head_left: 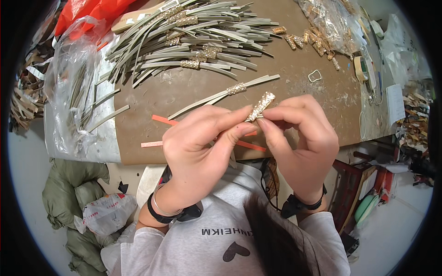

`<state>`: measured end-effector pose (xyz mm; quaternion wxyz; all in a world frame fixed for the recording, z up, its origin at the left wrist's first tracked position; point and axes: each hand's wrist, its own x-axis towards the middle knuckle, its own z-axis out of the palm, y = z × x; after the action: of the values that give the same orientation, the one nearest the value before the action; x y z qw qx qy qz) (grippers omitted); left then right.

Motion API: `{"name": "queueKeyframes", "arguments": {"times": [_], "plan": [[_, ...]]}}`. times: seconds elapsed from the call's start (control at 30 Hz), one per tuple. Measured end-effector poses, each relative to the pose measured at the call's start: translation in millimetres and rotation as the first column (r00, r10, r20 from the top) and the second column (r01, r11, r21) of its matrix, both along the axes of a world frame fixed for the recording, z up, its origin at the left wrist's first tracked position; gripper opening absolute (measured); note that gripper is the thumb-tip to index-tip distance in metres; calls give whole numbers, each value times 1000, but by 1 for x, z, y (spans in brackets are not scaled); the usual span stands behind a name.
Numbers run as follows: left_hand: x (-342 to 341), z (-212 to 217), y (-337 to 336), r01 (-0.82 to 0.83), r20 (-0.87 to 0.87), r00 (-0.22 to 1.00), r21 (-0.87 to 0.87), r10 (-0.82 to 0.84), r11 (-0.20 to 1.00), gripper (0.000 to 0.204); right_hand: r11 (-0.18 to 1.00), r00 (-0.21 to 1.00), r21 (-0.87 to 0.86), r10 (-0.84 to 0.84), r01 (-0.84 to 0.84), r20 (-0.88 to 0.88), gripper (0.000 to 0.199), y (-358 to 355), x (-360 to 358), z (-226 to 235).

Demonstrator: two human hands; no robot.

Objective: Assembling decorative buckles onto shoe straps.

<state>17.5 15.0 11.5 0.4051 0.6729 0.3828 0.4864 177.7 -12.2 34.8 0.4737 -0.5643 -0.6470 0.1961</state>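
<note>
Above the front part of the table, both hands meet at a short gold glitter sleeve [263, 104], tilted up to the right. With thumb and forefinger, my left hand [195, 145] pinches its lower left end. My right hand [301, 131] pinches the same end from the right side. Pale strip ends seem to show at the sleeve's lower end, mostly hidden by the fingertips. Just beyond the hands lies a bundle of grey-green straps [198, 105] with a gold glitter sleeve [237, 88] around its middle. Orange-red strips [151, 144] lie under the hands, partly covered.
A large pile of strap bundles [216, 34] fills the table's far left. Loose gold sleeves [317, 41] spill near a clear plastic bag [334, 25] at far right. A small metal-coloured ring [315, 76] and a tape roll [358, 69] lie rightward. Green sacks [69, 188] stand at lower left.
</note>
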Motion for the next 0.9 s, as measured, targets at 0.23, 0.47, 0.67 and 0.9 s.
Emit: {"name": "queueKeyframes", "arguments": {"times": [0.23,0.47,0.67,0.9], "plan": [[-5,8,6,334,325,936,-688,-138,644,23,990,989,-68,121,-126,-79,14,-2,4,-1],[-7,12,1,319,298,945,-743,-136,589,24,988,988,103,-104,116,-116,16,-2,18,9],[0,5,-5,279,308,947,-656,-89,701,21,946,549,-228,-66,-232,-833,26,-11,21,7],[-1,-11,-8,173,274,959,-358,-74,917,22,803,554,-470,-218,-365,-803,50,-10,6,-6]]}}
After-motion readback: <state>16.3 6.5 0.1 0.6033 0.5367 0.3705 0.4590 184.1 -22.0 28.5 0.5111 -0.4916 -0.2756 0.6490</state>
